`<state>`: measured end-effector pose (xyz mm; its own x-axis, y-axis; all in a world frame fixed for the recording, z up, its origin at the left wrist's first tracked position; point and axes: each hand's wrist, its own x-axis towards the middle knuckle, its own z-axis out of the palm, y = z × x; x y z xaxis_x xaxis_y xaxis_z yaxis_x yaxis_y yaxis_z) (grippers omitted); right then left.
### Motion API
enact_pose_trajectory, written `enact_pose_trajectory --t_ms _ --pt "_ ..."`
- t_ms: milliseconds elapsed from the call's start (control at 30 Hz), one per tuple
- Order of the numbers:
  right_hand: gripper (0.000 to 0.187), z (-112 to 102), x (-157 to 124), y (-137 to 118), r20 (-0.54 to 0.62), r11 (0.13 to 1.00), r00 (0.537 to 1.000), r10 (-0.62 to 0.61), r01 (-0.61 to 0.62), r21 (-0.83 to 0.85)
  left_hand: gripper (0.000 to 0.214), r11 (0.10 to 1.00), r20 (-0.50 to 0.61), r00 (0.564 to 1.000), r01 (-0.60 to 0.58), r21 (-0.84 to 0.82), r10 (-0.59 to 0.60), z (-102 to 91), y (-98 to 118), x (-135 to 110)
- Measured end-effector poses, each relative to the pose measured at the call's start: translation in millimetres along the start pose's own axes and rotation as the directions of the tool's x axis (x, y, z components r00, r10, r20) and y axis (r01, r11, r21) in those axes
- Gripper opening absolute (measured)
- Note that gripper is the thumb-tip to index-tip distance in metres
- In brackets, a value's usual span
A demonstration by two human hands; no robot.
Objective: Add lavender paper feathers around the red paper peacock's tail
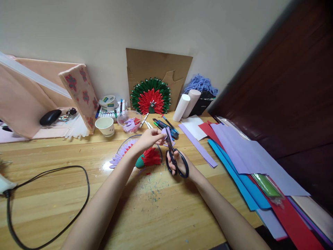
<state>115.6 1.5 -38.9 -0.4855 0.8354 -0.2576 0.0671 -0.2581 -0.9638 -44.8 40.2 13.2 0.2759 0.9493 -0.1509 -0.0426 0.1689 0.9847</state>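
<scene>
My left hand (149, 139) pinches a small piece of purple paper (167, 133) above the wooden table (78, 194). My right hand (179, 162) grips black-handled scissors (174, 158), fingers through the loops, blades pointing up into the purple paper. Just below my left hand lies a paper craft (145, 158) with red fringes, a green body and purple petals fanned to the left.
A black cable (52, 205) loops at the left. A paper cup (105, 126), a clear bowl of scraps (129, 121), markers (166, 125), a red-green paper fan on cardboard (151, 96) and white rolls (185, 106) stand behind. Coloured paper sheets (247, 166) cover the right side.
</scene>
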Motion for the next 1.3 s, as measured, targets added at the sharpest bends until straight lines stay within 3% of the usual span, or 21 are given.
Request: enact_pose_trajectory --t_ms 233,500,733,1000,1300 --pt "0.067 0 0 1 -0.088 1.000 0.996 -0.014 0.013 -0.010 0.019 1.000 -0.066 0.998 0.006 0.001 -0.006 -0.4 6 -2" --pt "0.067 3 -1 -7 -0.172 0.998 0.985 -0.002 -0.010 -0.068 0.013 0.992 -0.161 0.984 0.053 -0.119 -0.072 -2.0 1 2" --pt "0.066 6 -3 -11 -0.231 0.997 0.973 0.025 -0.042 -0.066 0.010 0.992 -0.254 0.967 0.001 -0.128 -0.034 -4.8 -3 5" --pt "0.076 5 -3 -4 -0.129 0.999 0.991 -0.044 0.040 -0.032 0.008 0.983 -0.194 0.976 0.060 -0.175 -0.094 2.5 -1 3" --pt "0.070 3 1 -2 -0.185 0.997 0.982 -0.034 0.022 -0.070 0.008 0.985 -0.176 0.981 0.052 -0.165 -0.081 0.4 -1 3"
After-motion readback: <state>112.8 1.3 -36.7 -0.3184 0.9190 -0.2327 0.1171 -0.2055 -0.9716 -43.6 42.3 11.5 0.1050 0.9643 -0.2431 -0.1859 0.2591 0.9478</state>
